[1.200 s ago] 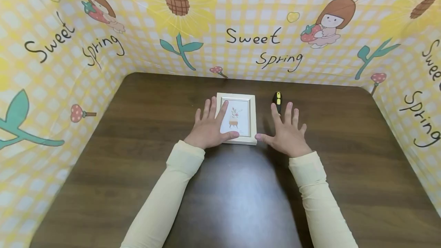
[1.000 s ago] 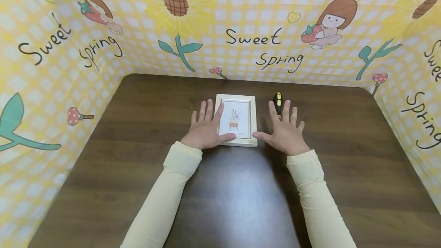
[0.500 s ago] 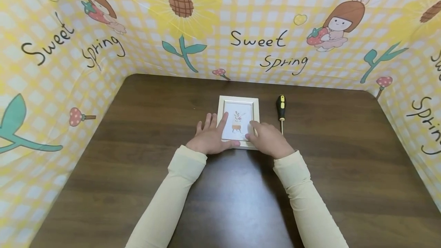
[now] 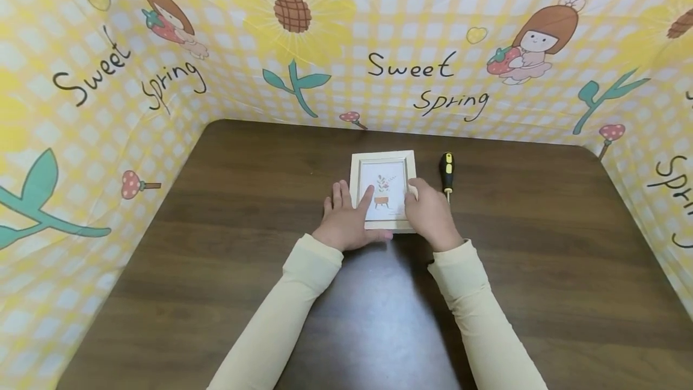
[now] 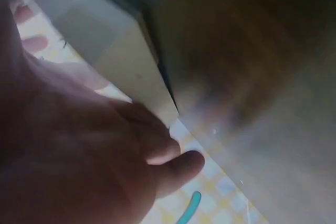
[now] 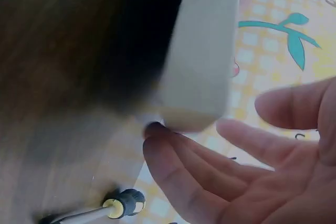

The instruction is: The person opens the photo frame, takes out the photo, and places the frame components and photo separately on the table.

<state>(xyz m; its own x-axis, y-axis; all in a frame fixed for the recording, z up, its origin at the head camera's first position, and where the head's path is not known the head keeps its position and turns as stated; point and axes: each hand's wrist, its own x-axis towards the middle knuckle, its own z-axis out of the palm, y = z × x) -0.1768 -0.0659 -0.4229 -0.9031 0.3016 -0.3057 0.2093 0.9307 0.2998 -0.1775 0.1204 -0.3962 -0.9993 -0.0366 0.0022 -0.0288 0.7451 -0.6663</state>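
Observation:
A small cream picture frame [image 4: 397, 188] with a potted-plant print lies on the table. My left hand [image 4: 344, 224] rests at its lower left corner. The index finger reaches over the left border, the thumb lies along the near edge, and the other fingers stay straight. At the right border, my right hand [image 4: 433, 215] grips the frame with curled fingers. The right wrist view shows fingertips against the corner of the frame's pale side [image 6: 199, 51]. Just right of that hand is a screwdriver [image 4: 446, 173] with a black and yellow handle; its shaft is partly hidden.
The dark wooden table [image 4: 227, 197] has a glossy reflection near the front. A yellow checked cloth [image 4: 325, 47] with flowers and lettering rises along its back and sides.
My right hand, earlier spread beside the frame near the screwdriver, has moved left and curled onto the frame's right border. My left hand has shifted slightly toward the frame's near edge.

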